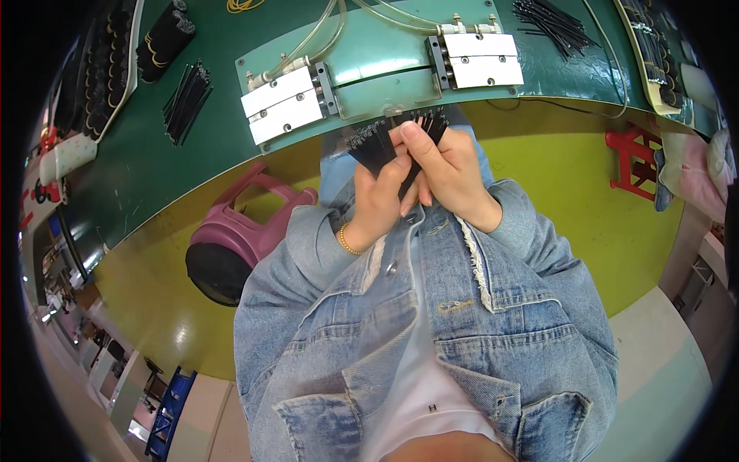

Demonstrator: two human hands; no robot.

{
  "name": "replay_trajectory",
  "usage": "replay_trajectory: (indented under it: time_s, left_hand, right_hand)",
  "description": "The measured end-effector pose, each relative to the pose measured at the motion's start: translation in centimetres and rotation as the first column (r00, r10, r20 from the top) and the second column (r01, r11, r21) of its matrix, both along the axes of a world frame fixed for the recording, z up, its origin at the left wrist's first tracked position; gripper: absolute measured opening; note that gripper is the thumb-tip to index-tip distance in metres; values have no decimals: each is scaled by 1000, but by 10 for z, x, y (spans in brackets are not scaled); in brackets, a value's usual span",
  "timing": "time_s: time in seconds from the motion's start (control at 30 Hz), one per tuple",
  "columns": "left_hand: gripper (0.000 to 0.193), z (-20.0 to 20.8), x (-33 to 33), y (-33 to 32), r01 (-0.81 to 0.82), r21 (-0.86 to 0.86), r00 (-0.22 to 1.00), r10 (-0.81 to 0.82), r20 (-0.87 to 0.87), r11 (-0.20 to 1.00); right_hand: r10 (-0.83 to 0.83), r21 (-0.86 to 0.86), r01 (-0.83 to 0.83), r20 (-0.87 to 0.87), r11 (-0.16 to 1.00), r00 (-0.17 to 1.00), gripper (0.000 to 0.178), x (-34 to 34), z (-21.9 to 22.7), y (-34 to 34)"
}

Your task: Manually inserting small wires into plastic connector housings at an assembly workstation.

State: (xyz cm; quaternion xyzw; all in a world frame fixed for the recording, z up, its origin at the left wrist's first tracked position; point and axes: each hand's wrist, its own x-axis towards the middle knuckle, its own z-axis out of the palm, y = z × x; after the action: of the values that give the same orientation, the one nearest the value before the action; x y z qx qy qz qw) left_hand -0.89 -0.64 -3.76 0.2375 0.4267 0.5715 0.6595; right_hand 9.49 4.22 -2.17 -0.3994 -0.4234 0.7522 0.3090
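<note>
A fanned bundle of thin black wires (372,148) is held up in front of my chest, just off the table's front edge. My left hand (376,199) is closed round its lower part, thumb on top. My right hand (454,173) grips the right side of the bundle, with its thumb raised along the wires; a few tips there look pale or coppery. The two hands touch, and their fingers hide the lower ends of the wires.
A fixture with two white metal blocks (285,106) (483,60) and clear tubes stands on the green table (146,185). Loose black wires (187,104) lie left, another pile (550,27) right. Banded bundles (165,42) sit far left. A purple stool (254,215) and red stool (635,160) stand below.
</note>
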Motion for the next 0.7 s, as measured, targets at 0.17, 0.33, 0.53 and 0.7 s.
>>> replay_trajectory:
  time_s: [0.17,0.33,0.53,0.7]
  left_hand:
    - [34,-6,8,-3,-124,24,992,125,-30,992]
    - [36,-9,10,-6,-165,57,985,167,-37,985]
    - [34,-10,12,-6,-150,92,985,158,-77,984]
    - [27,-12,12,-9,-142,96,980,154,-127,985]
  right_hand:
    - [27,47,-28,39,998,999,36,0,-2,2]
    - [17,-42,-17,-11,999,1000,36,-2,0,2]
    - [15,-6,-15,81,1000,997,33,-3,-1,5]
    - [6,-14,-5,71,1000,997,33,-5,4,7]
